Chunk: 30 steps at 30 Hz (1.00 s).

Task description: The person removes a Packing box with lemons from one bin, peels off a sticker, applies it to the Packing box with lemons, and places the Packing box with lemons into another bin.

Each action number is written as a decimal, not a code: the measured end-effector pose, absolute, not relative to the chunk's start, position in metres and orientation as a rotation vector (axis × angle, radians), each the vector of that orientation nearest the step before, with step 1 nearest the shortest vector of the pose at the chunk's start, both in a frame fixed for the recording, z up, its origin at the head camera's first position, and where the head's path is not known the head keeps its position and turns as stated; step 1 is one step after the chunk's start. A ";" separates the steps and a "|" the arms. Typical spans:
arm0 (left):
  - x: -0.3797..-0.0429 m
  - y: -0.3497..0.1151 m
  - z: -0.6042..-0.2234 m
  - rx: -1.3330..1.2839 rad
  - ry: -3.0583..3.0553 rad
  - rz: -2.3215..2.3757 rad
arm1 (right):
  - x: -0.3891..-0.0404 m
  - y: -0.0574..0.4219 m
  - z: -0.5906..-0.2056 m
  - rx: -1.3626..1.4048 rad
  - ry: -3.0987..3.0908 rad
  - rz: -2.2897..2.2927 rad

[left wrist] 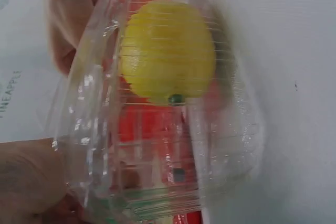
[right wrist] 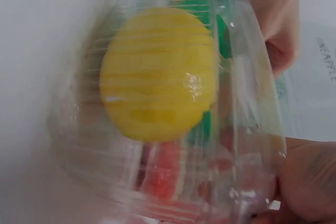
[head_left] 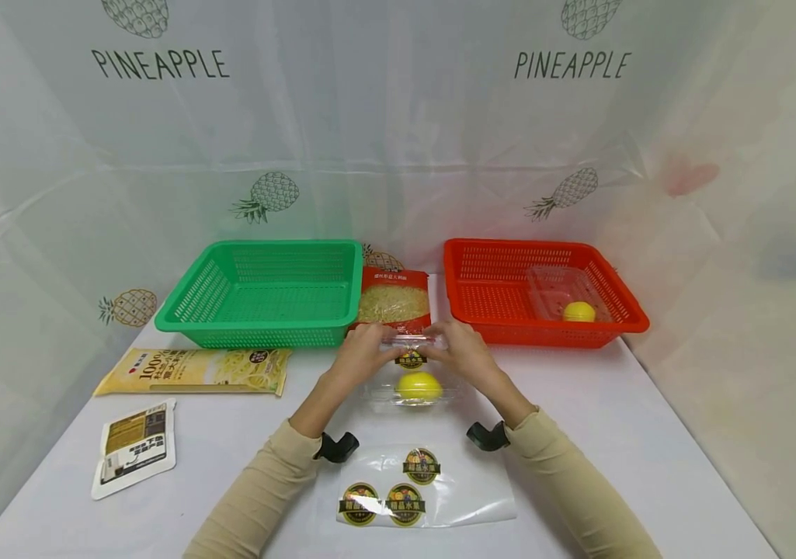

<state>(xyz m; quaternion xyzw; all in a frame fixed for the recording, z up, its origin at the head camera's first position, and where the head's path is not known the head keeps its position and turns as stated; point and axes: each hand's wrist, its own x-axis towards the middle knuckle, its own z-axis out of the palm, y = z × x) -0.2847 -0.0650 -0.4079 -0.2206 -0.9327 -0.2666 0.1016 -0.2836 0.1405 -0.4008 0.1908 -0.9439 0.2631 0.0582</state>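
A clear plastic clamshell box [head_left: 378, 393] is at the middle of the white table with a yellow lemon [head_left: 419, 386] inside. A round fruit label [head_left: 411, 359] is on its lid. My left hand [head_left: 364, 353] grips the box's far left side, and my right hand [head_left: 460, 349] its far right side. Both thumbs point inward at the label. In the left wrist view the lemon [left wrist: 168, 51] shows through the ribbed wall, a small green sticker on it. The right wrist view shows the lemon [right wrist: 157, 74] from the other side.
A label sheet [head_left: 467, 497] with several round labels lies in front. Behind stand a green basket [head_left: 265, 338] and a red basket [head_left: 509, 334] holding a clear box [head_left: 551, 283] with a lemon. A red pasta bag [head_left: 394, 299], a yellow pasta packet [head_left: 195, 371] and a white pouch [head_left: 135, 446] lie around.
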 end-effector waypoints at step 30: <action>-0.275 -0.075 -0.401 -0.699 -2.921 -0.906 | -0.279 0.147 -0.401 0.619 -2.955 0.860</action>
